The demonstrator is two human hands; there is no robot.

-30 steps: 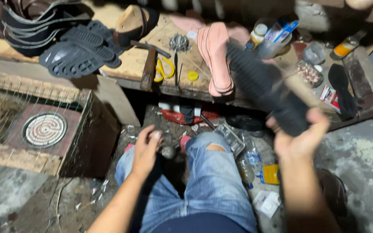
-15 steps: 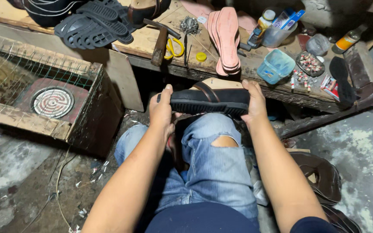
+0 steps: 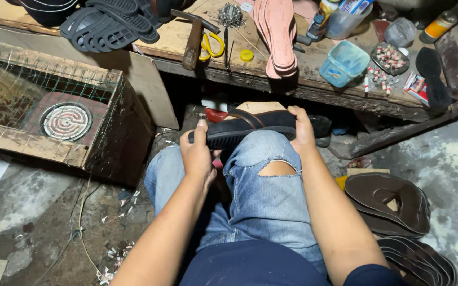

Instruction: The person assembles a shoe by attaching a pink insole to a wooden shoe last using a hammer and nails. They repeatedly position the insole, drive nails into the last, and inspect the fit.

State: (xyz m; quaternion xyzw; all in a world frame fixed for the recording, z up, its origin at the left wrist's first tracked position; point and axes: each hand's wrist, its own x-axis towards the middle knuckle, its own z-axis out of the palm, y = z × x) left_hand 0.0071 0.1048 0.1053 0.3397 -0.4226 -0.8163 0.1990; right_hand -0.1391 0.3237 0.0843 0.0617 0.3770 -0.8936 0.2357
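Two hands now clamp a black sandal [image 3: 250, 130] across the worker's knee [image 3: 263, 153], where half a second ago it was held a little higher, and a second ago the right hand alone raised a long black sole toward the workbench. The left hand [image 3: 197, 156] closes over the near end, thumb pressed on top; the right hand [image 3: 302, 130] wraps the far end, fingers curled under the sole. A strap arches up from the sandal's tan footbed between them. That shift, from one-handed lifting to a braced two-handed hold on the torn jeans, suggests the footwear has been brought down for close work on the lap. Along the front edge of the workbench [image 3: 271, 87] lie a hammer [image 3: 193, 36], yellow-handled scissors [image 3: 211, 46] and a stack of pink insoles [image 3: 278, 32]; a light blue tub [image 3: 344, 63] sits toward its right end. Dark brown leather cut-outs [image 3: 393, 204] rest on the floor beside the right arm, and a wire-meshed wooden box [image 3: 64, 114] stands at left.
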